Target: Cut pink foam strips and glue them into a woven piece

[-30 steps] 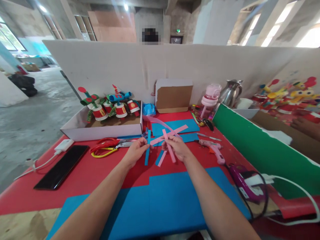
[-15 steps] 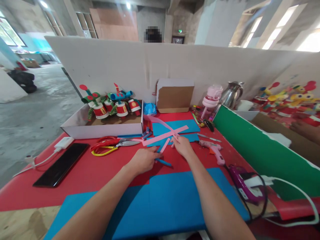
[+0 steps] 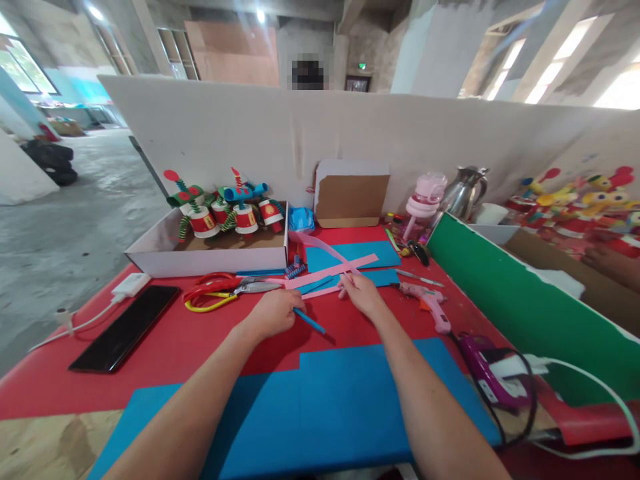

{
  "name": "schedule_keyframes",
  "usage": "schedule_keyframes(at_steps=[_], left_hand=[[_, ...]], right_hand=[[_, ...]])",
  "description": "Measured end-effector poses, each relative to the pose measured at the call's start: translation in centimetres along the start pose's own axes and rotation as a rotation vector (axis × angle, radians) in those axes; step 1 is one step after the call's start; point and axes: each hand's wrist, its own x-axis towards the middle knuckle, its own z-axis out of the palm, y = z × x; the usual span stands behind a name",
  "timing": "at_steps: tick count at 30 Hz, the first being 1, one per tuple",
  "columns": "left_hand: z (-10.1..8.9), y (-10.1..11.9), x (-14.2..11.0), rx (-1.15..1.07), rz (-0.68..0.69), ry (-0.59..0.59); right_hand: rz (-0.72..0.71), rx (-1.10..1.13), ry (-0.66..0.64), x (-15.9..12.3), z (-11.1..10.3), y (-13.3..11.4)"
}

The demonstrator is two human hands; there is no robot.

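Note:
My left hand (image 3: 276,312) is closed on a narrow blue paper strip (image 3: 311,321), whose free end points toward me. Above the table's middle, my right hand (image 3: 361,293) pinches a pink paper strip (image 3: 323,291) that runs across to the fingers of my left hand. Just beyond lie wider pink strips (image 3: 333,270), crossing one another over blue paper sheets (image 3: 350,255). To the left of my left hand, scissors (image 3: 215,290) with red and yellow handles rest on the red tabletop. The fingertips of both hands are partly hidden.
A white box (image 3: 210,259) holds several paper-cup figures. A phone (image 3: 125,327) lies at left. On the right are a pink glue gun (image 3: 427,303), a purple tool (image 3: 493,373), a green-sided box (image 3: 510,307) and a steel jug (image 3: 463,190). Blue board (image 3: 345,400) covers the near edge.
My left hand has moved left, taking the blue strip with it. The pink strip between my hands now lies nearly level instead of slanting. My right hand has barely shifted.

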Motion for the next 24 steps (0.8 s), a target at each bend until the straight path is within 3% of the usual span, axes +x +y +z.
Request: schedule_keyframes(at_steps=[5,8,10,12,14,17,20,24], left_hand=[[0.4,-0.5,0.2,-0.141,-0.113,0.177],[0.0,-0.3,0.4,-0.428,-0.314,0.332],[-0.2,0.2,0.6,-0.721,-0.483,0.377],[-0.2,1.0,0.7,-1.029,-0.562,0.338],[-0.1,1.7,0.8,-1.238,-0.548,0.286],[0.1,2.4,0.8,-1.350,-0.497,0.269],[0.3,2.7,0.8,-1.386,-0.444,0.224],[0.6,2.8,0.8,-1.348,-0.407,0.218]], right_hand=[[0.094,0.352,-0.034,0.0,0.4,0.1],[0.122,0.522,-0.051,-0.4,0.1,-1.0],[0.179,0.680,-0.155,-1.0,0.0,-2.2],[0.257,0.833,-0.339,-1.7,0.2,-3.4],[0.308,0.907,-0.495,-2.4,0.7,-4.4],[0.328,0.909,-0.618,-2.9,1.6,-4.9],[0.309,0.856,-0.663,-3.0,2.3,-4.6],[0.245,0.782,-0.625,-3.2,3.0,-4.0]])
